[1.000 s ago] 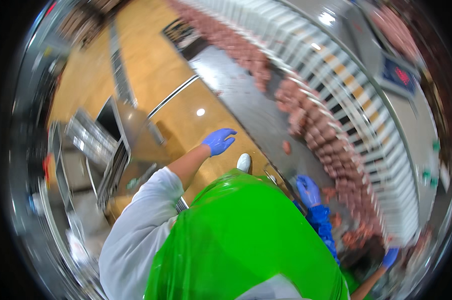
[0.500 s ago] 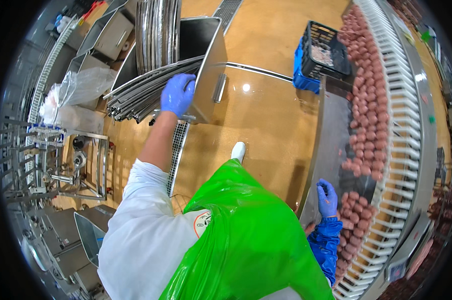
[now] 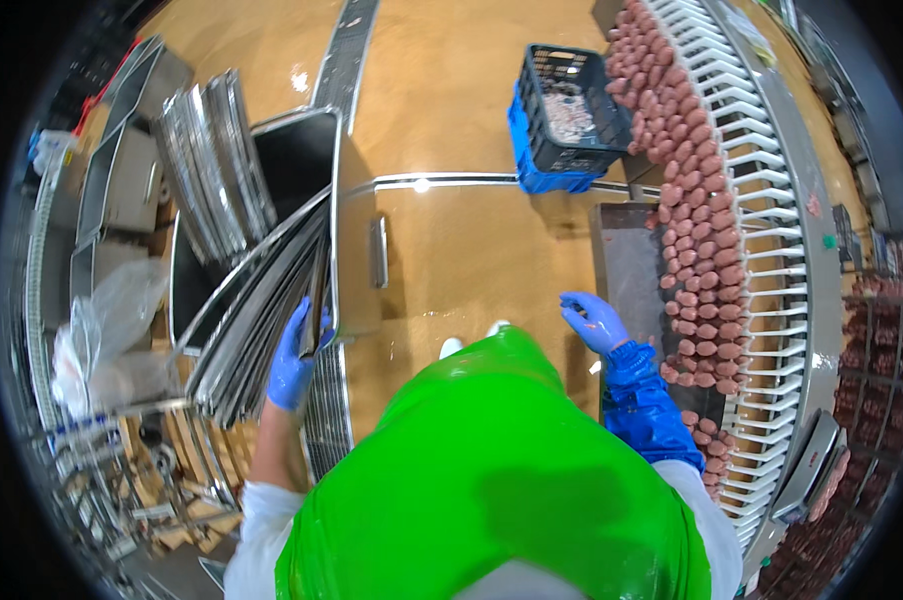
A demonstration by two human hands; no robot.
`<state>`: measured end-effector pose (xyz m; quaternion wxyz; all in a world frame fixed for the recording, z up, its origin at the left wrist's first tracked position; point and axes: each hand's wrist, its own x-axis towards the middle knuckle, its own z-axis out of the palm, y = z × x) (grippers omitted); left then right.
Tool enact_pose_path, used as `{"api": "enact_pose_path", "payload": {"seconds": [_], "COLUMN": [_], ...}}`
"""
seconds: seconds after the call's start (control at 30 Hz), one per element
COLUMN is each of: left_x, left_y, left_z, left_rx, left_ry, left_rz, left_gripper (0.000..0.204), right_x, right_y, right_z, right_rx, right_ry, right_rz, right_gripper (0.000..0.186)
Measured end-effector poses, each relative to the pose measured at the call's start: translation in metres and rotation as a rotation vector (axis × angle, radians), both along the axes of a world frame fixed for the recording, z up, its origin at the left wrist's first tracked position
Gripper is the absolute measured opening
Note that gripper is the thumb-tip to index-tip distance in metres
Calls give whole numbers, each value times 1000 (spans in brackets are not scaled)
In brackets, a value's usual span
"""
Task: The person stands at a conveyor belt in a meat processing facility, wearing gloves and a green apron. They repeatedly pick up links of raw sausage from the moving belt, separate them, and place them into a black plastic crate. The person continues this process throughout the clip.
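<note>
Head view: resting left hand against rods slanting over rim of bin, with fingers bent; being unable to tell whether gripping. Holding right hand empty, with fingers loosely curled. Possibly spilling several onto floor, if pulling one from overlapping bundle.

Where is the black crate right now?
In the head view, the black crate is right of centre near the top, just left of the meat links, with a blue crate showing beneath it.
</note>
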<state>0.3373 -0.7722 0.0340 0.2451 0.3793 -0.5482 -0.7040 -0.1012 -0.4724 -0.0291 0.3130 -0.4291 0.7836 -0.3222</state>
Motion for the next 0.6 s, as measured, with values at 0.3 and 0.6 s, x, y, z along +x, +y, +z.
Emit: {"api": "enact_pose_path", "payload": {"seconds": [0.3,0.6], "left_x": [-96,-364], "left_y": [-141,-299], "left_z": [-53,221], "left_rx": [-909,-1013], "left_ry": [-152,-91], "left_rz": [290,118], "left_gripper": [39,21], "right_x": [-132,-145], "right_y": [-129,-434], "right_z": [-11,111], "right_rx": [-130,-590], "right_ry": [25,-22], "right_rz": [23,450], "right_gripper": [35,85]}}
